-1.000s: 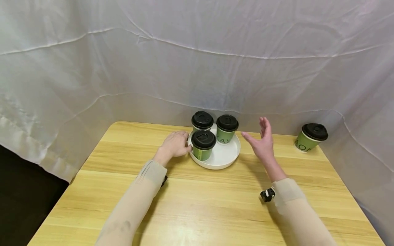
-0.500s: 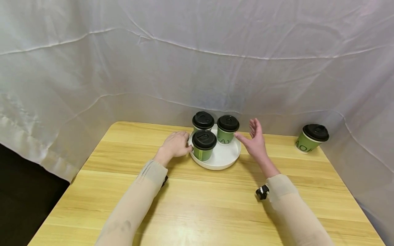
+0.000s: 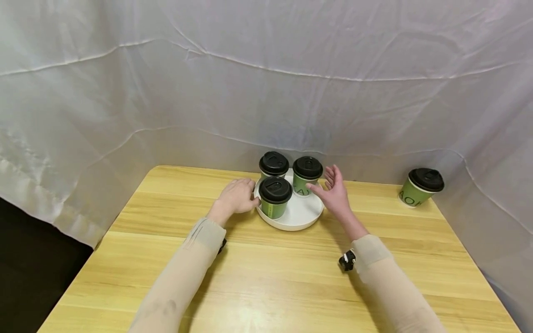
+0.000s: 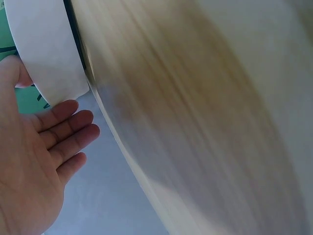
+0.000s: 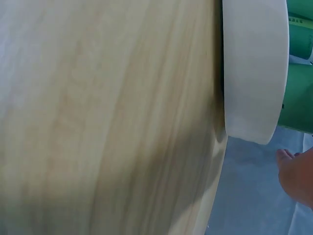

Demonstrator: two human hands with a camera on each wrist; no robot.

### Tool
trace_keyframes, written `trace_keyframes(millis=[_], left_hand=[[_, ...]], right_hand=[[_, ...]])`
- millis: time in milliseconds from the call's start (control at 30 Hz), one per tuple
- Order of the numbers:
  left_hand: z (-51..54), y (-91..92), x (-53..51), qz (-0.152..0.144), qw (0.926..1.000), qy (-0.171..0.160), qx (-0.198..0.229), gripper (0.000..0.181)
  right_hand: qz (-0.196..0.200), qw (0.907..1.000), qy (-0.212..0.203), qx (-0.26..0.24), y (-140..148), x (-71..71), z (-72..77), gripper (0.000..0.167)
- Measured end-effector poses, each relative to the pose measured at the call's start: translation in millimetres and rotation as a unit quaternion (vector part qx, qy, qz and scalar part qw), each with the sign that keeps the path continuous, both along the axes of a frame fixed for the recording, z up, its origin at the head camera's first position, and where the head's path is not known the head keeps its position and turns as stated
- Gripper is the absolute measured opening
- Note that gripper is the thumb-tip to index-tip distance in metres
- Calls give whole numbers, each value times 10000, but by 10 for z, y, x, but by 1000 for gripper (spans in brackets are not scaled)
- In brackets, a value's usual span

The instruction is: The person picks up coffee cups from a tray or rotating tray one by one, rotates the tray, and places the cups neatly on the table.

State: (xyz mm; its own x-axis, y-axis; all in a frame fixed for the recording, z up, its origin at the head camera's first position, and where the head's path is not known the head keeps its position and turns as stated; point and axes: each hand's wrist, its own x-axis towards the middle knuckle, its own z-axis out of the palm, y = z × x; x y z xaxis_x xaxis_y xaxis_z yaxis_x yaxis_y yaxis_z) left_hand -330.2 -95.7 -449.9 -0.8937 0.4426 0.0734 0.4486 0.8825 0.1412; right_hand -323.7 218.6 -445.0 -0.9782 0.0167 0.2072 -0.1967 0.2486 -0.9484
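Note:
Three green cups with black lids, at front left, back left and right, stand upright on a round white tray. My left hand touches the tray's left rim beside the front cup. In the left wrist view that hand has its thumb and index finger at the tray wall, the other fingers loosely extended. My right hand is at the tray's right edge, fingers spread, thumb in front of the right cup; contact cannot be told. The right wrist view shows part of it near the tray.
Another green cup with a black lid stands at the back right of the wooden table. A pale curtain hangs behind the table and along its sides. Each wrist wears a small black camera.
My right hand has moved left, from right of the tray to its right edge beside the right cup. My left hand, the tray and the cups look unmoved.

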Motion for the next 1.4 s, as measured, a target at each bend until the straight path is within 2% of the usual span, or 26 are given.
trace_keyframes(millis=[433,667,933,1400], left_hand=[[18,-12,32,18,10000,-65,-22,38],[33,3,32,15,9999,-110,-38,40],[12,12,13,13,9999,-96,-37,39],[-6,28,11,-7,10000,-38,-46,43]], right_hand=[[47,9989,-455,102,-137,-66,-41,111],[-24,9988,-463,182,-187,-107,-61,107],[-113,9974,-438,565,-208,-143,-85,98],[-103,9950,-585,808,-224,-124,-64,87]])
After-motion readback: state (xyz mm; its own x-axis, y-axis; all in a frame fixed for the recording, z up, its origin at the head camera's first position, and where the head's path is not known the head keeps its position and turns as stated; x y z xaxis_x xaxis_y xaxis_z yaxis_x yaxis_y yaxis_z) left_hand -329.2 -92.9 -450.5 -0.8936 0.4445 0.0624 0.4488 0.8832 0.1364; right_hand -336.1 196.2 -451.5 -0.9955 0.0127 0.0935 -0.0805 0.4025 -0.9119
